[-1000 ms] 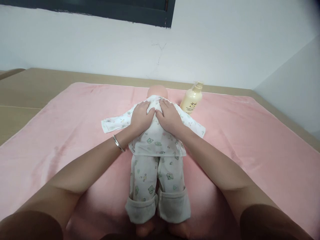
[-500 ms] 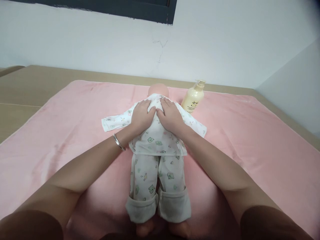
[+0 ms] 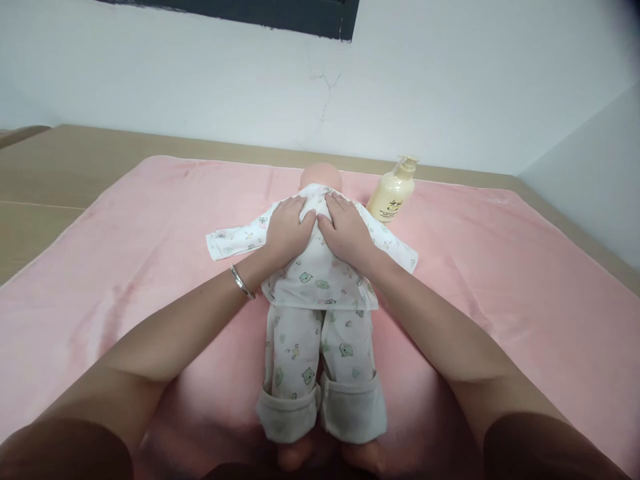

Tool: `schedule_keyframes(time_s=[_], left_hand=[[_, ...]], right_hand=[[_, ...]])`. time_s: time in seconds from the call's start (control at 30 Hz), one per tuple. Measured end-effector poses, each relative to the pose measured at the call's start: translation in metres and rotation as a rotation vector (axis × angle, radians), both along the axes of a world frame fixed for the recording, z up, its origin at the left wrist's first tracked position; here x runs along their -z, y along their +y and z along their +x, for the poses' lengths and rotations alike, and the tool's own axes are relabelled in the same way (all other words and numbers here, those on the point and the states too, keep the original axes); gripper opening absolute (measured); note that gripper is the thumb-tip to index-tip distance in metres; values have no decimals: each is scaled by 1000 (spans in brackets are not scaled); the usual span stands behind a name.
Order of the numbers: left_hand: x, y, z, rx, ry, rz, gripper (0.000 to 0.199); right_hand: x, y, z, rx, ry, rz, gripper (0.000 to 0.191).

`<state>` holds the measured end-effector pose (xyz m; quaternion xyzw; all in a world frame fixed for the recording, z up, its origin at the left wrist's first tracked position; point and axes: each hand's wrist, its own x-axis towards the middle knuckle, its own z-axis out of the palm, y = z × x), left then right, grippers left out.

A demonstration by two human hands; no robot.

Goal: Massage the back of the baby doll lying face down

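Observation:
A doll [image 3: 321,176] lies on a pink mat [image 3: 175,200], its head toward the wall and its feet toward me. It wears a white patterned top [image 3: 320,287] and matching trousers [image 3: 297,347] with rolled-up cuffs. My left hand [image 3: 289,230] lies flat on the left side of the upper back of the top, thumb pointing inward. On the right side rests my right hand [image 3: 347,230], its fingers stretched toward the doll's head. The two thumbs are close together near the middle. Neither hand holds anything.
A pale yellow pump bottle [image 3: 393,193] stands on the mat to the right of the doll's head. The mat covers a wooden table [image 3: 50,167] that meets a white wall. A dark frame [image 3: 300,17] is on the wall.
The whole view has shifted slightly, so everything sits a little more to the right and higher. Both hands remain on the doll's back in nearly the same place.

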<state>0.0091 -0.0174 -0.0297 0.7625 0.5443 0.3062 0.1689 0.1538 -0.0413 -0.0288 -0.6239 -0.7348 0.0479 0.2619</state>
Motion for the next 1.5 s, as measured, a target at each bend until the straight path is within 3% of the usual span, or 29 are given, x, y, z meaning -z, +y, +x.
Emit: schedule_keyframes(time_s=[0.4,0.73,1.0,1.1,1.27,1.37,1.5], left_hand=[[2,1,0,3,-4,24,55],[5,-23,-1,116,229,287,51],[-17,1,-9,115,222,-37,60],[-15,0,-7,76,234,-5,56],[-10,-24,0,88,334,174,48],[-13,-23,-2,120,323,114,49],[-18,0,-8,109,200,-21,48]], right_hand=[[0,0,1,2,-14,-16,65],[-4,-3,2,-18,-64,7,64],[-32,-42,-14,-8,-267,-52,53],[-38,-37,-10,-30,-229,-115,51],[-33,-5,6,10,-63,-228,62],[-28,-5,1,34,-95,-186,61],[-31,-29,-15,33,-208,-106,53]])
